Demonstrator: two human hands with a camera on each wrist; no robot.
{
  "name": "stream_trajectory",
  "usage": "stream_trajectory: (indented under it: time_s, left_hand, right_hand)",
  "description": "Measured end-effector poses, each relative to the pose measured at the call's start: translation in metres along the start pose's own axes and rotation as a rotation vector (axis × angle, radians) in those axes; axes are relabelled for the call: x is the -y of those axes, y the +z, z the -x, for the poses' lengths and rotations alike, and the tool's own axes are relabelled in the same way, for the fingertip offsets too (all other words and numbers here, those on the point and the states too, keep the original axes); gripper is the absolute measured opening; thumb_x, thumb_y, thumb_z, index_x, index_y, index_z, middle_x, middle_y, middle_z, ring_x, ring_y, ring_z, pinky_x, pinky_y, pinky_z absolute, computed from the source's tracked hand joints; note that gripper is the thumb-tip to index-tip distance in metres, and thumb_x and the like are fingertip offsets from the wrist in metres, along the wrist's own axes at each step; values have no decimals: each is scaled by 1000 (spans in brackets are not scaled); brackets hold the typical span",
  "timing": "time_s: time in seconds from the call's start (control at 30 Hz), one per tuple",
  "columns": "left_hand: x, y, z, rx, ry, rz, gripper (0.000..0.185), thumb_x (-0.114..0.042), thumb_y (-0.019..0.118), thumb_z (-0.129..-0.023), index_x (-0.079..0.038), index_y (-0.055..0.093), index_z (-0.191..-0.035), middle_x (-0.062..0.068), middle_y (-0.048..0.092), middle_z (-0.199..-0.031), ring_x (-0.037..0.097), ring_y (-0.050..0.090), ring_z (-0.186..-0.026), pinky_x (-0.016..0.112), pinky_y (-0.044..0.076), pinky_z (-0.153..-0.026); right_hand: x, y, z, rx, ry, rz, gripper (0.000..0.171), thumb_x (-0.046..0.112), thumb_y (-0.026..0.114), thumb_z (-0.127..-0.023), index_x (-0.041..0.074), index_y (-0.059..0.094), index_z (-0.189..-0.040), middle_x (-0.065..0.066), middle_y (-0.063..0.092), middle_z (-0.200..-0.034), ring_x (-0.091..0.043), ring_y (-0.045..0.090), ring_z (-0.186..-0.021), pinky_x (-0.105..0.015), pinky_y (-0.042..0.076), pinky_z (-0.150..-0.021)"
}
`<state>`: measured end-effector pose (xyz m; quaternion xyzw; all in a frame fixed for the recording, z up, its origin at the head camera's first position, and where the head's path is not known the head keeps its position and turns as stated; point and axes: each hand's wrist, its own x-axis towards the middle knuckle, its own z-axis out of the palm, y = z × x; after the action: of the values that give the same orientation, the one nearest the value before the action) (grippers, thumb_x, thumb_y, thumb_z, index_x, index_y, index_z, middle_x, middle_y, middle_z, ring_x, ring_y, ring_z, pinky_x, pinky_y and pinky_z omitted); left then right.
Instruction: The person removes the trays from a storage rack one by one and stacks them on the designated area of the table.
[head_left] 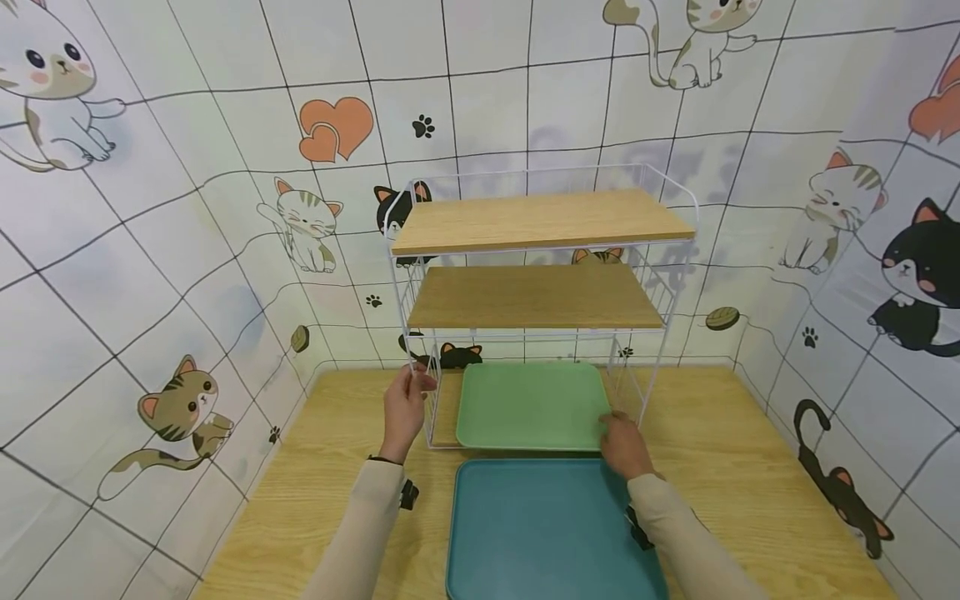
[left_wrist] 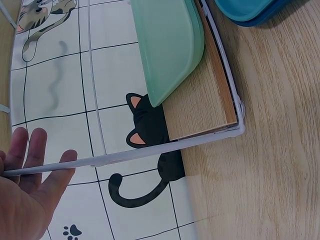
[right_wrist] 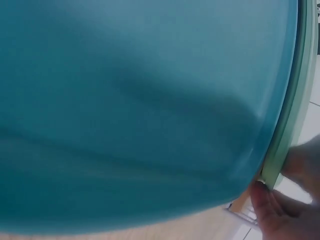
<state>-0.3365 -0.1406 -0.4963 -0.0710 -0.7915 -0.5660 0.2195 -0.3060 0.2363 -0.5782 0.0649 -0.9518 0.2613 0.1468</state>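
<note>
A white wire rack (head_left: 543,221) with wooden shelves stands against the wall. On its bottom level lies a light green tray (head_left: 532,408); the left wrist view shows a doubled edge on this green tray (left_wrist: 172,45). My left hand (head_left: 405,408) holds the rack's left front post, fingers spread along the white bar (left_wrist: 145,151) in the left wrist view. At the green tray's front right corner, my right hand (head_left: 624,442) pinches the rim between thumb and fingers, as the right wrist view shows. Just in front lies a teal-blue tray (head_left: 547,533), partly under my right forearm.
The wooden tabletop (head_left: 750,500) extends on both sides of the rack. A middle shelf (head_left: 536,297) sits above the green tray. Behind and beside the table hangs a white wall covering (head_left: 487,108) with a grid and cartoon cats.
</note>
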Motion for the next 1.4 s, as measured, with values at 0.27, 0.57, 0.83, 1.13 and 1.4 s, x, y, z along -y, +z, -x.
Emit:
stream_trajectory:
  time_s: [0.27, 0.57, 0.83, 1.13, 1.4]
  left_hand:
    - [0, 1, 1, 6, 4, -2, 22, -10, 44, -111, -2, 63, -113, 18, 74, -98, 36, 72, -97, 54, 60, -85]
    - [-1, -1, -2, 0, 18, -5, 21, -10, 43, -111, -3, 63, -113, 19, 74, -97, 37, 73, -96, 54, 60, -83]
    - [0, 0, -1, -7, 19, -18, 21, -10, 43, -111, -3, 62, -112, 18, 74, -95, 36, 73, -94, 54, 60, -82]
    - [2, 1, 0, -2, 6, -20, 21, -12, 43, -111, -2, 62, -113, 17, 74, -95, 36, 73, -94, 54, 59, -82]
    - [1, 1, 1, 1, 17, -5, 20, -10, 43, -111, -3, 62, -113, 18, 73, -95, 36, 72, -94, 54, 59, -82]
  right_hand:
    - [-1, 2, -3, -42, 57, -8, 40, -18, 42, -86, -17, 59, -122, -40, 64, -108, -56, 63, -97, -61, 55, -82]
    - [9, -13, -14, 50, 172, -105, 50, -8, 41, -84, -23, 49, -131, -43, 59, -122, -57, 60, -110, -64, 53, -89]
    - [22, -30, -15, 89, 248, -230, 49, -7, 42, -82, -22, 55, -127, -40, 62, -117, -53, 61, -104, -58, 53, -87]
    - [24, -33, -5, 176, 374, -514, 44, -10, 42, -90, -24, 52, -130, -40, 62, -114, -25, 69, -76, -36, 62, -62]
    - [24, -40, -3, 161, 368, -653, 45, -6, 42, -101, -21, 39, -144, -45, 52, -131, -36, 74, -87, -42, 64, -72]
